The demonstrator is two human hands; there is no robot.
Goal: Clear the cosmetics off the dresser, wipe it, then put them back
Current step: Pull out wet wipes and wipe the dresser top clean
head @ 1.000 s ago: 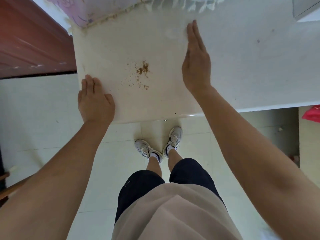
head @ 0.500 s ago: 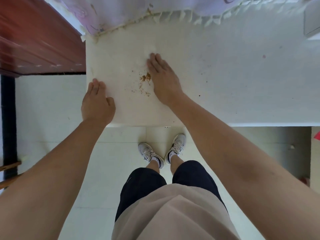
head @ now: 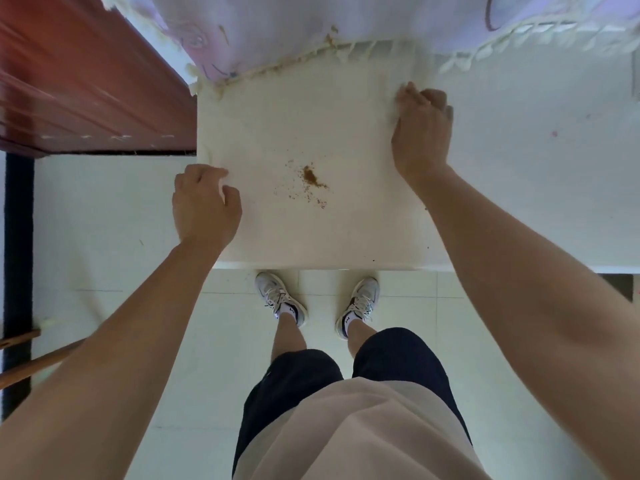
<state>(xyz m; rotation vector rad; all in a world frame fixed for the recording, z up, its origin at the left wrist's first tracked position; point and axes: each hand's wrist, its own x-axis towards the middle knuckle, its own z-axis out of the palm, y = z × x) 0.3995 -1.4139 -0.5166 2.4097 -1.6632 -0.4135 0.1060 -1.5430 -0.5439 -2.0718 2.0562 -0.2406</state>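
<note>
A cream cloth (head: 294, 230) lies flat over the left end of the white dresser top (head: 526, 188). A small pile of brown crumbs (head: 311, 178) sits near the cloth's middle. My left hand (head: 204, 206) is at the cloth's left edge with its fingers curled onto the edge, and the cloth wrinkles just above it. My right hand (head: 422, 133) is at the cloth's right edge, far side, fingers bunched on the fabric. No cosmetics are in view.
A lilac fringed fabric (head: 311, 26) hangs over the dresser's back edge. Red-brown wooden furniture (head: 79, 84) stands at the left. Pale floor tiles (head: 110, 216) and my white sneakers (head: 280, 299) are below the front edge. Wooden sticks (head: 31, 365) poke in at the lower left.
My right hand left the crumbs, moved right to the cloth's edge and curled its fingers. My left hand went from lying flat to curled on the left edge.
</note>
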